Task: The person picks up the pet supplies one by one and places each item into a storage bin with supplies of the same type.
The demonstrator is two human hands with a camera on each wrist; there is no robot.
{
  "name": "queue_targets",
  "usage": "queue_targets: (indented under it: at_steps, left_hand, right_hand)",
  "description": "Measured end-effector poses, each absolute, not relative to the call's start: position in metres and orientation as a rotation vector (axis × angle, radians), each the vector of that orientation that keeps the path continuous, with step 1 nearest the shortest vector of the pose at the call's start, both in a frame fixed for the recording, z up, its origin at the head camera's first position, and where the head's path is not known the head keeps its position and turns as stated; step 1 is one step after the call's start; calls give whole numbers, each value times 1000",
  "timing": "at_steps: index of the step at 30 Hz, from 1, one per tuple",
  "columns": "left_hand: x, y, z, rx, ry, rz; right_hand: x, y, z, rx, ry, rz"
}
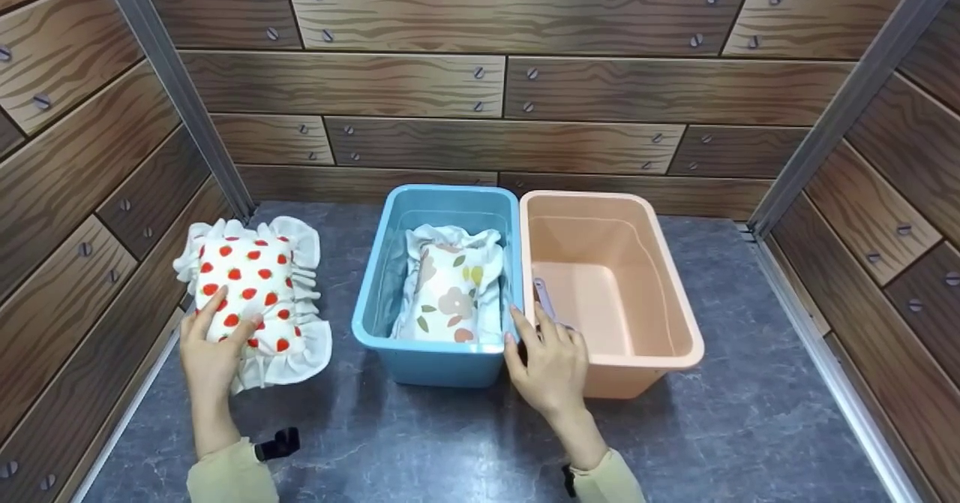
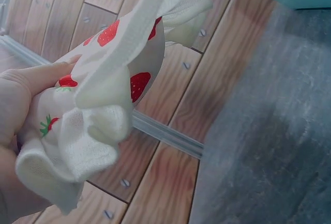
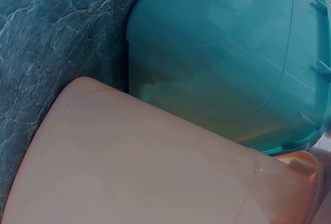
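A small white pillow (image 1: 244,293) with red strawberries and a ruffled edge is at the left, gripped by my left hand (image 1: 210,349). In the left wrist view the thumb lies over the strawberry fabric (image 2: 67,81), and the other fingers are largely hidden. At the adjoining rims of a blue bin (image 1: 446,368) and a peach bin (image 1: 626,379) is my right hand (image 1: 553,360), its fingers extended. Inside the blue bin lies a flower-print ruffled pillow (image 1: 450,300). A purple object (image 1: 543,296) in the peach bin is partly hidden by the right hand's fingers.
The two bins stand side by side on a dark grey marbled floor (image 1: 750,413). Wood-print panels (image 1: 585,90) wall in the back and both sides. Metal strips (image 1: 832,360) edge the floor at the sides.
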State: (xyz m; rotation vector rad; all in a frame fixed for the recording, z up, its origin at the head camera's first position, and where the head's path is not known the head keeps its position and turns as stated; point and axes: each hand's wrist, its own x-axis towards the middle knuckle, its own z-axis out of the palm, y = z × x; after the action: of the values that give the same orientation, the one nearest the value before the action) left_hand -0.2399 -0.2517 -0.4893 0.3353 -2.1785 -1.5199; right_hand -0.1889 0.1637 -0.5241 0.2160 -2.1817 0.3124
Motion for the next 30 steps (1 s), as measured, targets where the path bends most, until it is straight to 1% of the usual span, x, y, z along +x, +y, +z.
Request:
queue_targets:
  at_steps: [12, 30]
  left_hand:
    - [-239, -247, -478, 279, -2135, -1544]
    - [-243, -224, -457, 224, -2090, -1492]
  right_hand:
    - [-188, 163, -523, 212, -2206, 311]
    - [-187, 163, -522, 223, -2197, 330]
